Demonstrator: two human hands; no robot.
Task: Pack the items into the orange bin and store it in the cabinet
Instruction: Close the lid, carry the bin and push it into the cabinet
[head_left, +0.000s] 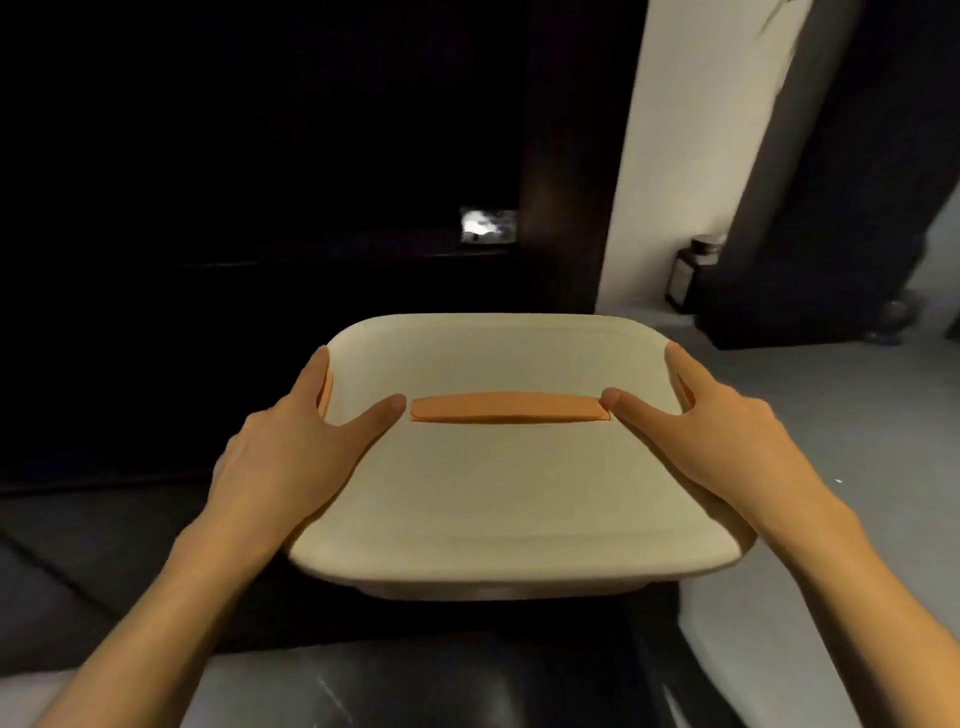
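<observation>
The bin is closed by a cream lid with an orange handle strip across its middle. Only slivers of the orange bin show at the lid's side edges. My left hand holds the left side, thumb lying on the lid and fingers going down over the edge. My right hand holds the right side the same way, its thumb tip touching the end of the handle strip. The bin's contents are hidden under the lid. The bin sits in front of a dark cabinet opening.
A white wall panel stands to the right of the dark opening. A dark jar stands on the grey floor by a dark furniture piece. A small bright patch glints inside the dark space.
</observation>
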